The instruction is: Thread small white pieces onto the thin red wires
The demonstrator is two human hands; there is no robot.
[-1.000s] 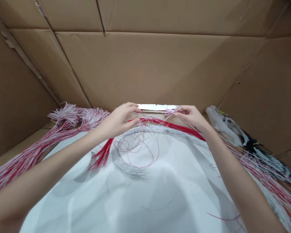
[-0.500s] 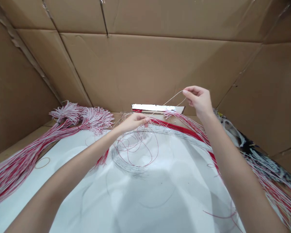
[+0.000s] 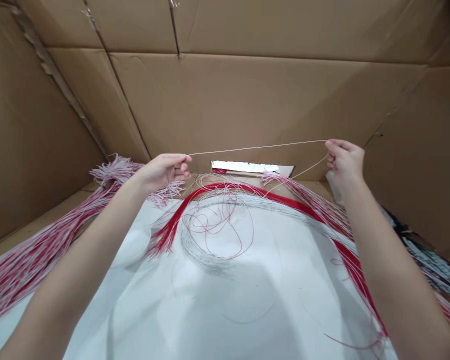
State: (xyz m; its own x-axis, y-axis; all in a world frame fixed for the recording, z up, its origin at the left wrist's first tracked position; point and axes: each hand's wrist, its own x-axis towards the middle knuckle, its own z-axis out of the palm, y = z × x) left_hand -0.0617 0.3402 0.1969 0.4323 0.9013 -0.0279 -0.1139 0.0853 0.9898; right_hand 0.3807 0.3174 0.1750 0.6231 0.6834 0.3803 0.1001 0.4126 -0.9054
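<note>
A thin white cord (image 3: 253, 148) runs taut between my two hands, above the white surface. My left hand (image 3: 168, 170) pinches it between thumb and forefinger, the other fingers loosely curled. At the right, my right hand (image 3: 345, 159) is closed on the cord's other part, and a slack length hangs from it down to the left. Below lie a bundle of red cords (image 3: 180, 210) bent in an arch and a bundle of white cords (image 3: 195, 247) curving inside it. Loose red strands (image 3: 225, 225) are tangled on top of the white surface.
Cardboard walls (image 3: 247, 100) enclose the white surface (image 3: 247, 300). Thick red-and-white cord bundles (image 3: 60, 240) lie at the left, and another bundle (image 3: 315, 200) runs along the right. A slot (image 3: 247, 167) is cut low in the back wall. Dark patterned fabric (image 3: 431, 260) lies far right.
My left hand has moved left and up, and my right hand to the right. The white cord between them is now longer and straight. The view has shifted slightly.
</note>
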